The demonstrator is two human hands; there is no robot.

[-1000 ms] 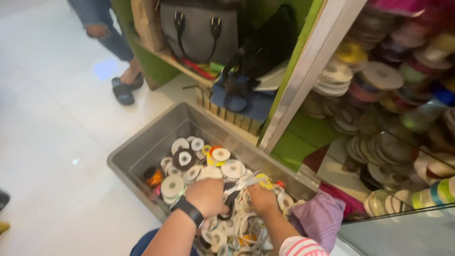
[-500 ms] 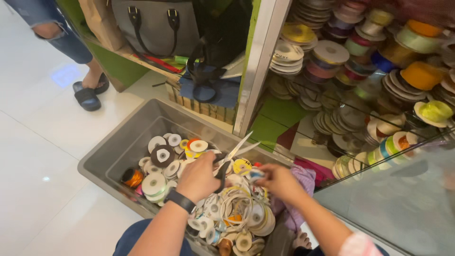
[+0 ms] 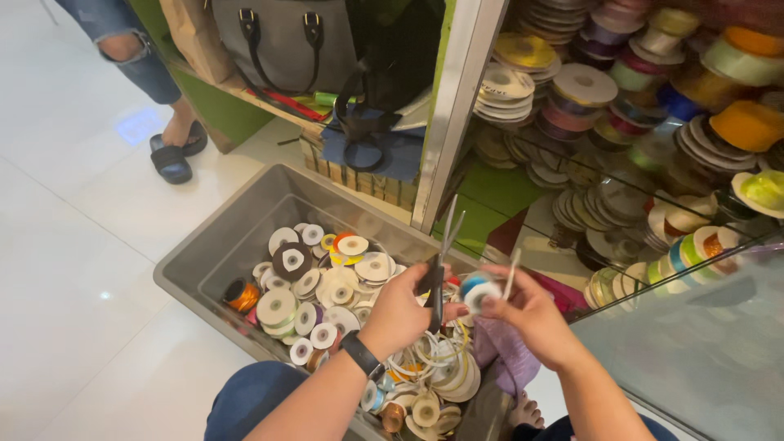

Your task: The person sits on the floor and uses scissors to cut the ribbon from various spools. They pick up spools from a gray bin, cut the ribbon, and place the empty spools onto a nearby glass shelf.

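— What's in the hands?

— Left hand [image 3: 402, 309] closed around the handles of steel scissors [image 3: 442, 249], blades parted, tips up. Right hand [image 3: 529, 314] pinches a small round ribbon spool [image 3: 476, 288], white with a blue edge, a thin pale strand rising from it. Both held above the bin.

— The bin?

— Grey plastic tub [image 3: 214, 247], rectangular, full of flat card-faced reels [image 3: 327, 286], mostly cream.

— Surroundings?

— Glossy white tiled floor [image 3: 73, 245]. Glass-fronted shelves [image 3: 653, 163] stacked with coloured ribbon rolls. A grey handbag [image 3: 286, 41] on a green ledge; another person's sandalled foot [image 3: 173, 155] nearby.
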